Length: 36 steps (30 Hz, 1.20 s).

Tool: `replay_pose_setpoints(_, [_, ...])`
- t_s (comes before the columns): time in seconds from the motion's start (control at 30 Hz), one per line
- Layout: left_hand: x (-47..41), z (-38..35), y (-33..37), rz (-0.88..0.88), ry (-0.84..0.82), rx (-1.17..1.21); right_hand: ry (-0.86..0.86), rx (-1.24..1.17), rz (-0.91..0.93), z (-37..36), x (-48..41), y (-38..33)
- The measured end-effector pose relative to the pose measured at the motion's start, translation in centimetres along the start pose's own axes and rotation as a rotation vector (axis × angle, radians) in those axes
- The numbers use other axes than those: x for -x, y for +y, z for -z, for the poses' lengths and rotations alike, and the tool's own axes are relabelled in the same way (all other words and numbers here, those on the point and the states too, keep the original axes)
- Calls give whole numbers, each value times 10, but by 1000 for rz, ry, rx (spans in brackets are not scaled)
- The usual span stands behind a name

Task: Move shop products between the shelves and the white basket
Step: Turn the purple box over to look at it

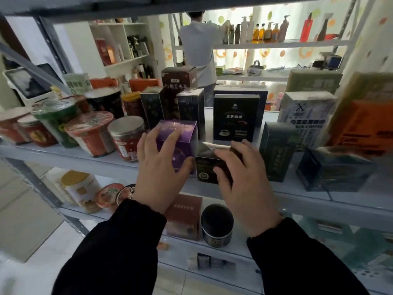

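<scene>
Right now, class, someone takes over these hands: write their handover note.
Left hand grips the purple box; right hand grips the small black box.
Both boxes are side by side at the front edge of the middle shelf.
The white basket is out of view, so nothing shows as finished.
Left: settle these two boxes, then go on moving products.

The purple box (180, 137) under the left hand (158, 175) was glossy card, as was the black box (207, 165) under the right hand (244, 188). Left of the hands, a jar (127, 141) had a dull metal lid. The shelf (85, 160) was smooth painted metal; the sleeves (119, 248) were matt black cloth.
</scene>
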<state>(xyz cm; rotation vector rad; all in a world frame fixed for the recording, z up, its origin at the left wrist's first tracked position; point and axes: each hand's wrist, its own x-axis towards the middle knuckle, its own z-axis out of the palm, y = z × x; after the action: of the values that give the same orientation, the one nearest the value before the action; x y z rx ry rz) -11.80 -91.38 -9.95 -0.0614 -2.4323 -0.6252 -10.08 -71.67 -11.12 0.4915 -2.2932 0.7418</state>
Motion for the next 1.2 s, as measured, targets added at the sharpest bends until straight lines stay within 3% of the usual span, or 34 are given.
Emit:
replay_pose_setpoints(0.1, [-3, -7, 3, 19, 16, 88, 8, 102, 73, -3, -1, 1])
replay_pose_setpoints(0.3, [-7, -8, -7, -26, 33, 245, 39, 157, 31, -9, -6, 1])
replay_pose_setpoints(0.43, [-1, 20, -15, 6, -6, 522, 26, 167, 32, -8, -8, 1])
replay_pose_setpoints(0.53, [12, 48, -24, -15, -38, 583, 118, 136, 48, -8, -2, -15])
replay_pose_setpoints(0.63, [32, 75, -38, 33, -84, 736, 200, -68, -15, -16, 12, -48])
replay_pose_setpoints(0.7, [45, 88, -49, 107, -138, 883, 158, -236, -120, -24, 23, -68])
replay_pose_setpoints(0.87, [70, 105, -82, 197, -227, 1200, -259, -940, -487, -50, 43, -112])
replay_pose_setpoints(0.97, [82, 111, -98, 213, -301, 1315, -361, -1345, -700, -57, 49, -137])
replay_pose_setpoints(1.2, [112, 104, -123, 409, -446, 1262, -238, -1341, -740, -66, 80, -165])
